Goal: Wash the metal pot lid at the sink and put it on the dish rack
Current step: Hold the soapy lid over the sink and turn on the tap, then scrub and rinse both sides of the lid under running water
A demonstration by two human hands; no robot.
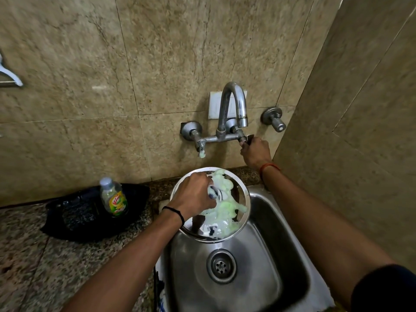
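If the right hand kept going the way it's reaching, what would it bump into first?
The right hand reaches up and away toward the wall and already grips the right tap handle of the faucet. So the handle comes first, and right behind it, probably, the tiled wall; depth is hard to judge.

There is one view, from a wide-angle camera worn on the person's head. It looks forward and steeply down from above the steel sink (265, 280), facing the tiled wall (157, 64) where the faucet (231, 109) is mounted. It sits close: both forearms reach in from the bottom edge, and straight tile seams bend toward the frame's borders. The granite counter (33, 255) fills the lower left.
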